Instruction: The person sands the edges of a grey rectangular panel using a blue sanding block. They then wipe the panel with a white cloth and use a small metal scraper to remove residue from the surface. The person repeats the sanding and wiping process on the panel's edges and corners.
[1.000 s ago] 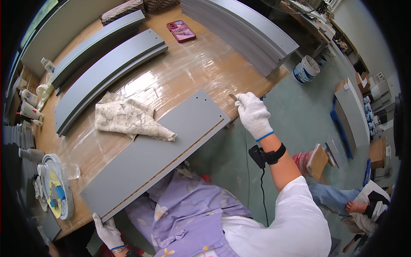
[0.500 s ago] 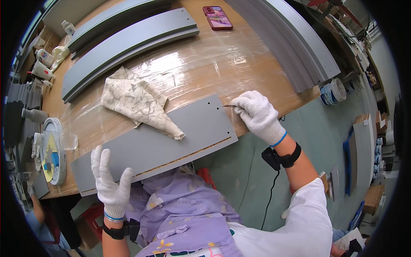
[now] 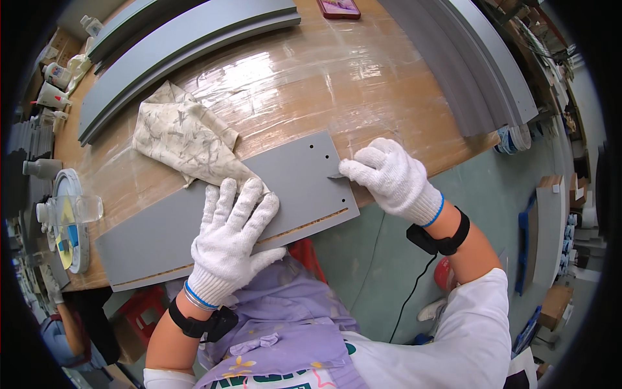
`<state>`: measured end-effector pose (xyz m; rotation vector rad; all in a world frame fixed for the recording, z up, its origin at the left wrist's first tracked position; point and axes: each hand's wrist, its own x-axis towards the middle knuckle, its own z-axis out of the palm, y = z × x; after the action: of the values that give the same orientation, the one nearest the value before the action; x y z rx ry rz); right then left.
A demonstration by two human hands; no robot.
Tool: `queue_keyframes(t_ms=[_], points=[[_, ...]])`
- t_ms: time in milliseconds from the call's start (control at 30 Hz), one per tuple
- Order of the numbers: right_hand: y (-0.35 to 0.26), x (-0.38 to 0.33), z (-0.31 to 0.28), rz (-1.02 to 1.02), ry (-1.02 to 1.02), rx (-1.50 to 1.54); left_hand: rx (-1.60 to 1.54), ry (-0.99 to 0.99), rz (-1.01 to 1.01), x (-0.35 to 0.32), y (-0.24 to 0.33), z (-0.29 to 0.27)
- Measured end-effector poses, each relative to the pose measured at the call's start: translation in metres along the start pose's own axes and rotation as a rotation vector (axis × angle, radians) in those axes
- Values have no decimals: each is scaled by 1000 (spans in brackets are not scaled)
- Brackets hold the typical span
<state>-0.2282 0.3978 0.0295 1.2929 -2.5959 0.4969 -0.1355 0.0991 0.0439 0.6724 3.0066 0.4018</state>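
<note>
I am laying the left hand (image 3: 230, 246) palm down, fingers spread, on the grey board (image 3: 291, 175), which is stretching beneath it and on toward the right hand (image 3: 392, 175). With the right hand I am pinching a thin metal blade (image 3: 335, 176) between curled fingers, its tip pointing left over the board's end, near the dark holes. A stained cloth (image 3: 184, 133) is lying beyond the left fingertips, its narrow end reaching them. Over the head camera I am seeing curved grey panels (image 3: 188, 48) resting farther beyond the cloth, and a phone (image 3: 339, 8) lying well past both hands.
</note>
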Motion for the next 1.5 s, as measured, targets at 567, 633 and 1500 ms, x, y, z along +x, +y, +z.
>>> queue_keyframes(t_ms=[567,633,1500], points=[[-14,-16,-6,-47,-60,179,1,19,11,0,-4,5],[-14,-11,-2,-41,-8,126,2,9,5,1,-3,4],[-27,-33,-2,-104,-29,131,-3,17,-8,-1,-4,6]])
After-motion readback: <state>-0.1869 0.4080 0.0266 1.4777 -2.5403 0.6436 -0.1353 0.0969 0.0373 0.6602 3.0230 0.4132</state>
